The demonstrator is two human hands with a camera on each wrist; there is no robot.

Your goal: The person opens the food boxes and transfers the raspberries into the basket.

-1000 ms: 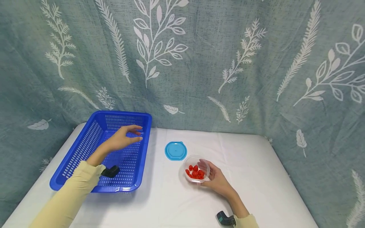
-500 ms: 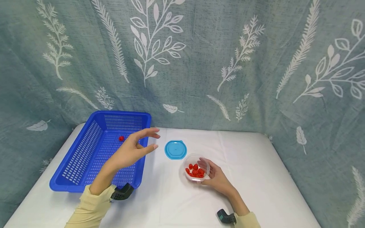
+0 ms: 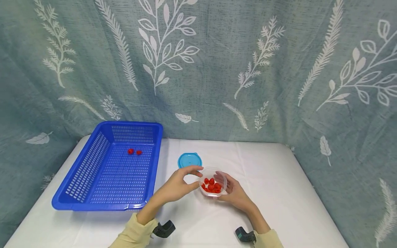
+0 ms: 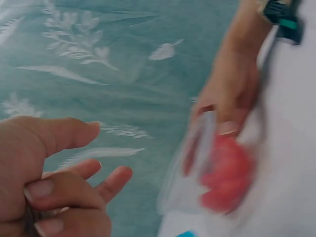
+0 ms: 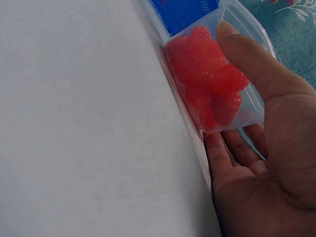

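A clear tub [image 3: 212, 171] with several red berries [image 3: 211, 187] stands on the white table, tilted slightly toward the head view. My right hand [image 3: 237, 197] grips its right side, thumb and fingers around the wall; the right wrist view shows the thumb on the tub [image 5: 253, 118]. My left hand [image 3: 175, 186] is at the tub's left edge, thumb and fingers apart, nothing between them. In the left wrist view, that hand [image 4: 69, 182] is away from the berries [image 4: 226, 175]. Two red berries [image 3: 131, 151] lie in the blue basket [image 3: 155, 165].
The blue lid [image 3: 190, 159] lies flat behind the tub, partly covered by my left fingers. The basket stands at the left of the white table [image 3: 263, 172]. A green curtain [image 3: 217, 75] with white leaves hangs behind the table.
My left hand has moved right, from over the basket to the tub's left edge. Two berries in the basket have come into view. The right hand holds the tub as before.
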